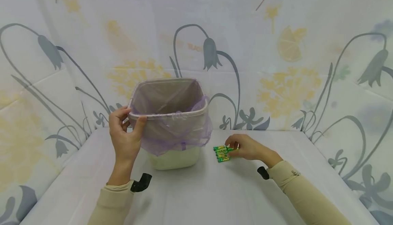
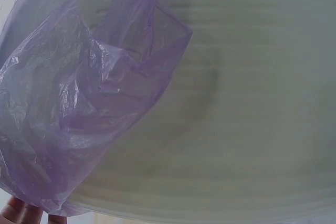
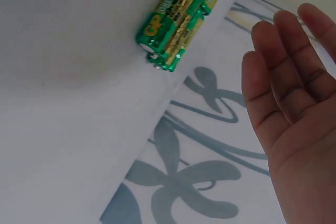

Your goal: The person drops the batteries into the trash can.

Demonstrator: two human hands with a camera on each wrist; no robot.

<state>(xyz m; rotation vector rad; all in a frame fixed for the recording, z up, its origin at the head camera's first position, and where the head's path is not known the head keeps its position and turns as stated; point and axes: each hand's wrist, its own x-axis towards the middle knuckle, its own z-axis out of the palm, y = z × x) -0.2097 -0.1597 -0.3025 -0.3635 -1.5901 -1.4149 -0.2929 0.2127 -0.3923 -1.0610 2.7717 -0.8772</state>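
My left hand (image 1: 126,136) grips a trash bin (image 1: 175,158) by the left corner of its rim, with the thumb on the front side. A thin purple plastic bag (image 1: 172,133) lines the bin and folds down over its outside; in the left wrist view the bag (image 2: 79,98) covers part of the ribbed wall, and a few fingertips (image 2: 31,214) show at the lower left. Right of the bin lies a group of green and gold batteries (image 1: 221,154). My right hand (image 1: 245,147) hovers over them, its fingers loosely bent; in the right wrist view they appear apart from the batteries (image 3: 176,19).
A white table surface (image 1: 196,197) spreads under everything. Behind and at the sides hangs a white cloth (image 1: 239,92) printed with grey and yellow flowers. A black wrist mount (image 1: 141,183) sits at the left cuff, another mount (image 1: 263,173) at the right.
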